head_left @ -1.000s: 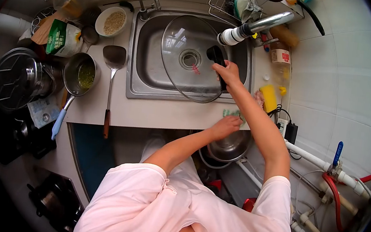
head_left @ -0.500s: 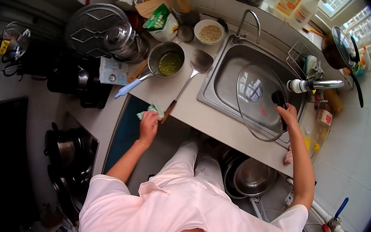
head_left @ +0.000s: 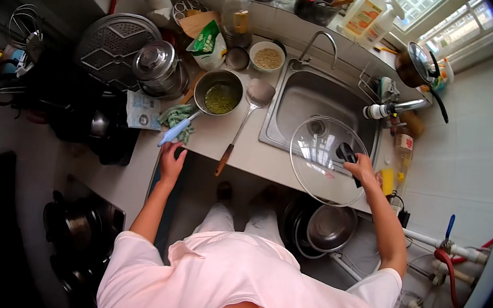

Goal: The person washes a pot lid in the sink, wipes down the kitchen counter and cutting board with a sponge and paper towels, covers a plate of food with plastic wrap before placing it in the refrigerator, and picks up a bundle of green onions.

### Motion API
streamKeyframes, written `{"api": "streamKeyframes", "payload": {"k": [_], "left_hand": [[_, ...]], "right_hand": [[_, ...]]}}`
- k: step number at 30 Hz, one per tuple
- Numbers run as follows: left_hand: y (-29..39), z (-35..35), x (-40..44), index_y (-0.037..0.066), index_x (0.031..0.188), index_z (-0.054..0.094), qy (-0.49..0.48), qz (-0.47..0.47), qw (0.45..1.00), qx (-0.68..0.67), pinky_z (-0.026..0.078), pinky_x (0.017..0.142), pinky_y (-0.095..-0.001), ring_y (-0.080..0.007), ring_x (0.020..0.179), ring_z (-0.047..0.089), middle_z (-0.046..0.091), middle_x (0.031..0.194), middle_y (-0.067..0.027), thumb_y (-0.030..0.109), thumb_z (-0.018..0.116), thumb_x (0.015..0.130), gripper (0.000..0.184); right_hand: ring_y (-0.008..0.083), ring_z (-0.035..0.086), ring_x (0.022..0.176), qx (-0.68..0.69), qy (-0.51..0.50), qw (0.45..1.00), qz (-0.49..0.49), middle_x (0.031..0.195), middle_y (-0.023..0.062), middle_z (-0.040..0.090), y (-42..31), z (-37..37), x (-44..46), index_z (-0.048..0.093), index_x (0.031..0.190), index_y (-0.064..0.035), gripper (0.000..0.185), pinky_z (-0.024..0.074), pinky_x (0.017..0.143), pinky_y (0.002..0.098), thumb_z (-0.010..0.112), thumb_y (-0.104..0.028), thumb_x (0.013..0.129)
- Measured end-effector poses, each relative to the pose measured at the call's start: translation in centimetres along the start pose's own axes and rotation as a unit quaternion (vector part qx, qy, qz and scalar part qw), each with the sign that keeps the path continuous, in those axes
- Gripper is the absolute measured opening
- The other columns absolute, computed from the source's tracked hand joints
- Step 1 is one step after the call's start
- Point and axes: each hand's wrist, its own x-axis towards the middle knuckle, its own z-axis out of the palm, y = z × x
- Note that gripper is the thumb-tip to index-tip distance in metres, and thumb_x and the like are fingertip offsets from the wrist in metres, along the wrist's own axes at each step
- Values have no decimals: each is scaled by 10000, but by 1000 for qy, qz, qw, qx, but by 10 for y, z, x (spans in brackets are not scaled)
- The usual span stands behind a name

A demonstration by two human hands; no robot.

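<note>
My right hand [head_left: 362, 170] grips the black handle of a clear glass lid [head_left: 311, 177], which is held over the front edge of the sink [head_left: 276, 134] and the counter. My left hand [head_left: 170, 160] is at the counter's edge, thumb and fingers apart, nothing in it. Just above it is the pale blue handle of a saucepan [head_left: 201, 81] holding greenish liquid with small bits. A green-and-white cloth [head_left: 178, 118] lies bunched beneath that handle. Right of the saucepan rests a metal turner [head_left: 244, 123] with a wooden grip, its end jutting past the counter edge.
A bowl of grains [head_left: 268, 57], a green-and-white bag [head_left: 209, 45] and an oil bottle [head_left: 237, 17] stand at the back. A lidded glass pot [head_left: 158, 68] is at left. Metal pans [head_left: 331, 227] sit below the counter. A faucet [head_left: 325, 37] arches over the sink.
My left hand has let go of the cloth, which now lies under the saucepan handle, and has moved left. My right hand has brought the lid left and nearer me.
</note>
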Motion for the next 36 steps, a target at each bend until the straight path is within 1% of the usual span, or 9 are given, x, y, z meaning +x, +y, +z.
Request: {"api": "streamKeyframes", "payload": {"k": [2,5,10,13,15,17,20,27,36], "left_hand": [[-19,-13,-22,43,740,603,40,54,998,8,390,960,-425,-348,1114,502,575,1167,-144,55,691,723,91],[-39,-37,-57,52,733,603,19,26,999,8,386,970,-424,-344,1129,494,575,1171,-140,95,718,716,124],[-49,-74,-103,70,904,631,42,-43,998,-27,420,938,-396,-333,1118,503,553,1201,-145,219,756,704,280],[-59,-94,-145,61,978,613,49,-73,996,-21,434,921,-400,-333,1095,520,557,1182,-153,216,742,713,333],[-63,-108,-173,47,983,607,64,-99,993,-18,440,914,-399,-333,1075,534,568,1154,-160,189,724,720,320],[-65,-120,-214,47,965,612,93,-116,989,-8,448,900,-392,-334,1048,549,582,1129,-153,185,720,723,299],[-72,-134,-281,51,946,618,110,-158,981,13,463,871,-378,-329,1017,564,595,1093,-146,177,716,723,274],[-69,-179,-406,49,907,608,146,-225,962,57,477,808,-379,-319,953,576,606,1006,-121,157,709,724,235],[-27,-304,-507,40,983,602,339,-229,902,138,457,865,-367,-312,1016,563,599,1064,-130,112,700,732,279]], "right_hand": [[269,626,649,-29,45,998,-18,678,171,602,-8,2,-15,608,869,63,415,472,612,369,681,-251,608],[287,633,675,12,68,997,22,686,183,607,-27,2,-32,605,888,70,433,478,640,383,679,-258,615],[363,597,687,-34,154,977,-140,734,228,614,20,10,-4,609,837,45,433,460,647,418,656,-290,566],[200,540,555,-2,90,991,-101,605,114,566,24,2,3,600,789,60,352,439,550,359,642,-238,608],[214,534,555,-37,94,987,-124,609,126,560,23,5,7,591,783,61,352,437,549,361,653,-235,601],[185,510,550,-130,208,931,-270,605,96,542,74,15,35,568,742,45,331,415,517,358,678,-239,612],[179,475,553,-137,80,968,-194,594,83,514,-9,14,-43,542,711,49,288,401,515,356,652,-192,598],[157,434,505,-101,-82,949,-286,530,63,417,-159,41,-211,462,673,31,265,380,485,338,633,-136,559],[175,447,492,-149,-199,807,-536,543,94,463,-315,156,-365,496,703,19,305,365,482,347,679,-169,547]]}}
